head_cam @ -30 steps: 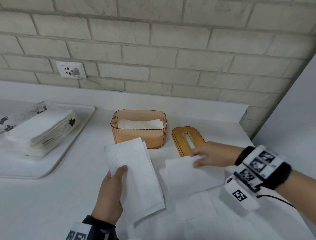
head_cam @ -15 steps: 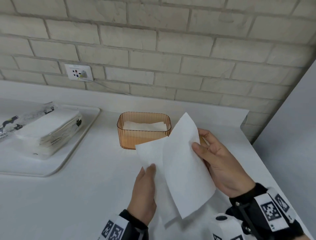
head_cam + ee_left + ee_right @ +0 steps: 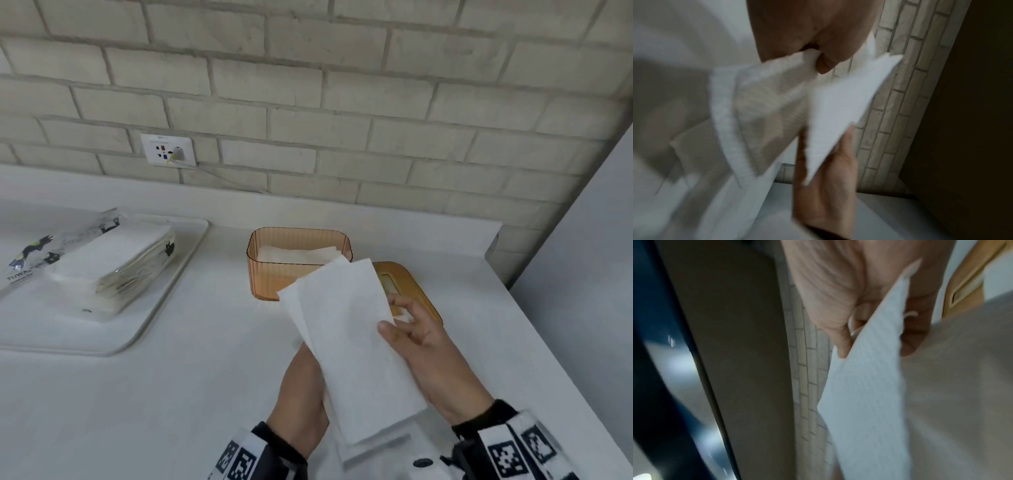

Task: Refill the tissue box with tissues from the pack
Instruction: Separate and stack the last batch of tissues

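Observation:
Both hands hold a small stack of white folded tissues [image 3: 349, 342] above the counter, just in front of the orange see-through tissue box [image 3: 270, 274]. My left hand [image 3: 301, 390] grips the stack from below, its fingers hidden behind the paper; the left wrist view shows it pinching the tissues [image 3: 838, 105]. My right hand [image 3: 407, 329] pinches the stack's right edge, thumb on top. In the right wrist view the tissues [image 3: 869, 386] pass between thumb and fingers. The box stands open with tissues inside. Its orange slotted lid [image 3: 411, 291] lies to its right. The opened tissue pack [image 3: 102, 263] lies at the left.
The pack rests on a white tray [image 3: 161, 308] at the left of the white counter [image 3: 171, 394]. Another tissue [image 3: 373, 448] lies flat on the counter under my hands. A brick wall with a socket [image 3: 168, 150] runs behind; a grey panel [image 3: 582, 274] bounds the right.
A second ago the tissues lay on the counter under separate hands. Both hands lifted them and brought them together into one stack, now tilted flatter and nearer the box.

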The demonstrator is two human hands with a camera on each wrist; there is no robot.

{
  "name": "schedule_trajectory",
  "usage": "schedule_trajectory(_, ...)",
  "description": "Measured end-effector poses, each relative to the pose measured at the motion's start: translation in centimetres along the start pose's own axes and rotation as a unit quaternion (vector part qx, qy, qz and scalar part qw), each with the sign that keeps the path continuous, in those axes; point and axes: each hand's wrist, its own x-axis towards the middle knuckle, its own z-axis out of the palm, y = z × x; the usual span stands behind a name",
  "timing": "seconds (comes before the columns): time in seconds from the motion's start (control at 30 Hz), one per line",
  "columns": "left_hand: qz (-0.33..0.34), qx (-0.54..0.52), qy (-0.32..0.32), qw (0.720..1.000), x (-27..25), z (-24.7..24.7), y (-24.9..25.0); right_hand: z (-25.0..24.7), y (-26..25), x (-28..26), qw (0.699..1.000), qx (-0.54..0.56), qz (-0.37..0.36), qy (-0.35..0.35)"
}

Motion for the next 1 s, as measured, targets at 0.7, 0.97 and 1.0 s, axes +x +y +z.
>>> schedule_trajectory(0.7,-0.012,-0.004,0.034,0.999,-0.5,-1.3,0.9,1.4,2.0,-1.0,0.925,-0.302,-0.119,0.199)
schedule_trajectory(0.97,-0.027,-0.026,0.029,0.999,-1.0,-1.4,1.3,1.7,2.4,-1.2,0.957,-0.238,-0.055,0.157)
schedule_trajectory(1.0,-0.026,-0.023,0.032,0.999,-1.0,-1.5,1.3,1.8,2.5,-1.2,0.957,-0.239,-0.051,0.156)
